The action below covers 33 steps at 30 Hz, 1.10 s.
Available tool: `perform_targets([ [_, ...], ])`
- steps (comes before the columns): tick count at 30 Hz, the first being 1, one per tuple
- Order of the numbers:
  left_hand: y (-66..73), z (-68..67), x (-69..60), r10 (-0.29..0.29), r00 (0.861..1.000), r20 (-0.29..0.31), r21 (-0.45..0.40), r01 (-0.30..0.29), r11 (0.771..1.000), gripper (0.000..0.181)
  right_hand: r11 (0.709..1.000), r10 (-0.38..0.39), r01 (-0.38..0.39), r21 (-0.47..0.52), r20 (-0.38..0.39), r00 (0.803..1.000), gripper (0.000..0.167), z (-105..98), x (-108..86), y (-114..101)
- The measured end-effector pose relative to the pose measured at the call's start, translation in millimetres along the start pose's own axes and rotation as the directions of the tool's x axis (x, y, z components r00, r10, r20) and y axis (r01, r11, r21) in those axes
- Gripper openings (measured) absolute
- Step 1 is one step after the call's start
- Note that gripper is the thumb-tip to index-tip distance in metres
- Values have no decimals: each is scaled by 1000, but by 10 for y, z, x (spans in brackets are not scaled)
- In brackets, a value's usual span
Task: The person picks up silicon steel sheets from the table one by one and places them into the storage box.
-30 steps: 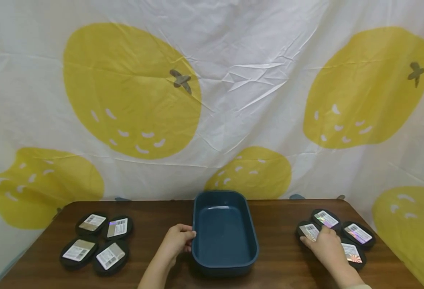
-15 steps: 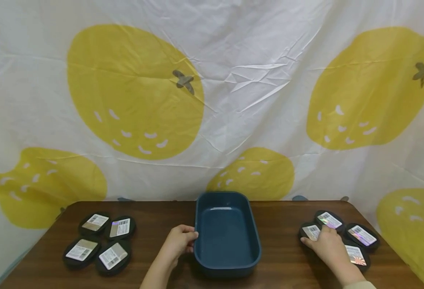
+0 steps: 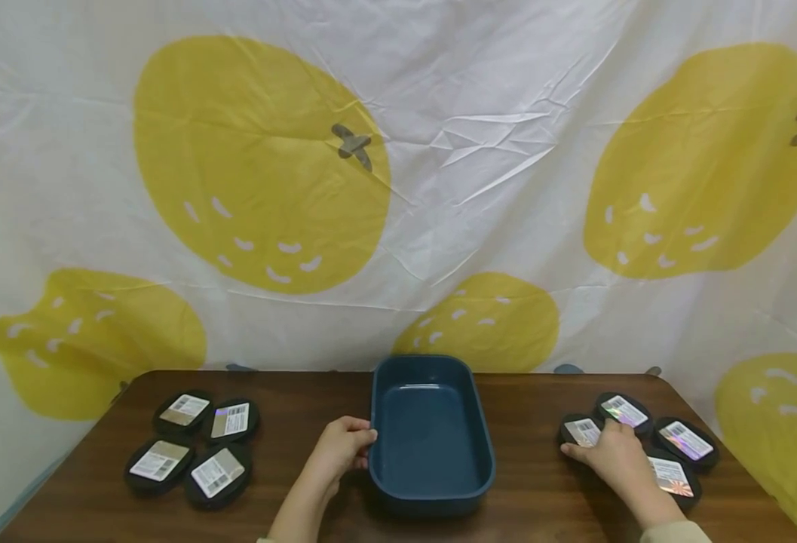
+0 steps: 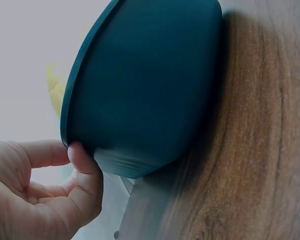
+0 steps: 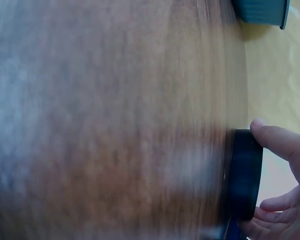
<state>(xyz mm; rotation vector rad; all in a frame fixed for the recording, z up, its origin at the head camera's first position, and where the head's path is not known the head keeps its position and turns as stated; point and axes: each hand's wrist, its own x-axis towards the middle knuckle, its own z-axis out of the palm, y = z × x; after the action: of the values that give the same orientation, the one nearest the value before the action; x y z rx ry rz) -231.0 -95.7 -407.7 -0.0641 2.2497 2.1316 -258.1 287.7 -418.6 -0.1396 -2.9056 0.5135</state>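
Note:
A dark blue rectangular bin [image 3: 432, 437] stands on the table, and my left hand [image 3: 335, 456] pinches its left rim between thumb and fingers. The left wrist view shows the thumb and a finger of that hand [image 4: 50, 190] meeting at the edge of the bin [image 4: 145, 75]. On the right, my right hand [image 3: 618, 464] grips a round black container [image 3: 580, 430] with a white label, the nearest to the bin in its group. In the right wrist view the hand [image 5: 285, 185] spans the black container [image 5: 246, 175], thumb on one side and fingers on the other.
Beside my right hand sit more round black containers [image 3: 623, 411], touching or close together. Several similar labelled ones [image 3: 218, 473] are grouped on the left of the brown wooden table [image 3: 289, 400]. Behind the table hangs a white cloth [image 3: 493, 45] with yellow fruit shapes.
The head view has shifted slightly, so the whole scene sits a little further right. Both hands keep their places at the bin and the black container.

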Motion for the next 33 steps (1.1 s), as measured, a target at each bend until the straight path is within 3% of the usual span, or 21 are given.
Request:
perform_targets([
  [7,5,16,-3,1,1000,-15,-9,-1,1000,26,1000,1,-1,17,0,1000,90,17,-14,-49],
  [17,10,18,-15,1,1000,-23,-1,-1,1000,29,996,19,-25,82,78,997,95,35,4,-22],
  [33,-21,16,10,-4,1000,-28,-7,4,1000,29,985,56,-60,159,27,998,99,54,-13,-79],
])
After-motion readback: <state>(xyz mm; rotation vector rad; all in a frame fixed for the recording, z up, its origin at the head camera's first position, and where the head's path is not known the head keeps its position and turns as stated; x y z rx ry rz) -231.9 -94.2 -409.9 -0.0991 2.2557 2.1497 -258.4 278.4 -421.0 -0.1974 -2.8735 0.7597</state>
